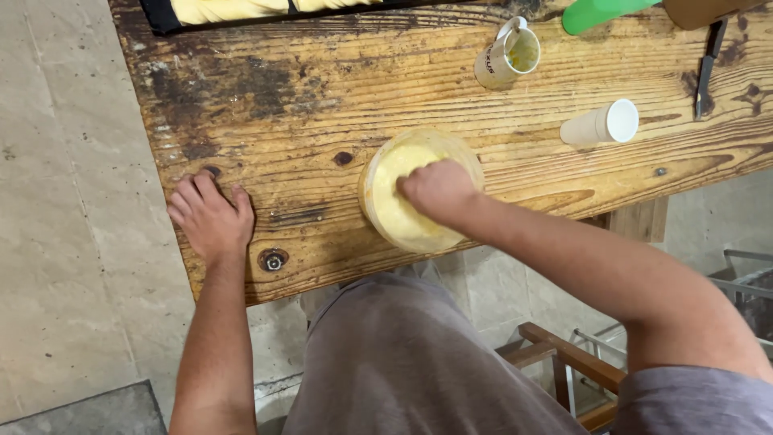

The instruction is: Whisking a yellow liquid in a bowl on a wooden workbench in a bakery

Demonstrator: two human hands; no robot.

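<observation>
- At the near edge of the wooden table (322, 105), the right hand (439, 189) is pushed down into a round clear tub (378, 173) of pale yellow dough (394, 205). The hand is curled into a loose fist, knuckles up; the fingertips are buried in the dough, so what they pinch, if anything, cannot be made out.
- The tub stands directly under the right hand, slightly right of the table's middle and close to the edge nearest the person. Being round, the tub has no long axis; the right forearm enters from the lower right.
- The left hand (211, 217) lies flat and open, palm down, fingers spread, on the table's near left corner. It holds nothing and is well apart from the tub, so the right hand is the nearer one.
- Just beside the left hand, a metal bolt head (273, 259) sits in the wood.
- Beyond the tub stands a mug (506, 56) with yellow residue inside, and to its right a white paper cup (601, 124) lies on its side.
- At the far right a dark-handled knife (707, 68) lies lengthwise away from the person.
- Cut off by the top edge: a dark tray (161, 16) of pale dough strips and a green object (596, 12) that cannot be identified.
</observation>
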